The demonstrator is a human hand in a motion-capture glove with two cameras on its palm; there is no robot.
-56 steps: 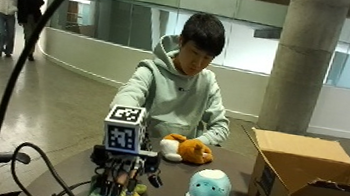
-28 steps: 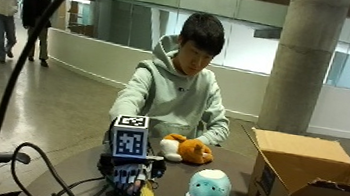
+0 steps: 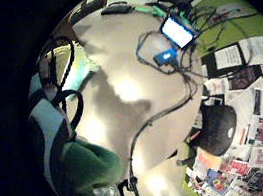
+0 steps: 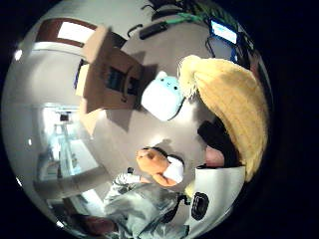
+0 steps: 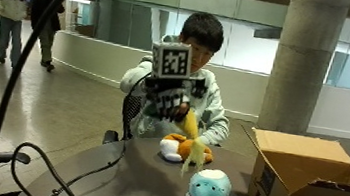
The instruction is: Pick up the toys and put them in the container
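My gloved right hand (image 5: 169, 101) is raised well above the dark table (image 5: 126, 182) and grips a long yellow plush toy (image 5: 192, 136) by its top. The toy hangs down with its fringed end over the table, and it fills one side of the thumb side palm view (image 4: 230, 102). An orange and white plush (image 5: 179, 149) (image 4: 159, 167) lies on the table in front of the person. A pale blue round plush (image 5: 209, 189) (image 4: 161, 95) sits nearer the camera, beside the open cardboard box (image 5: 308, 182) (image 4: 106, 69).
Black cables (image 5: 52, 173) run over the table's left part. A lit tablet (image 3: 178, 32) and more cables (image 3: 162, 108) lie on the tabletop below the hand. A concrete pillar (image 5: 303, 63) stands behind the box.
The hand has risen from low over the table to chest height, lifting the yellow plush off the surface. The orange and blue plush toys have stayed in place.
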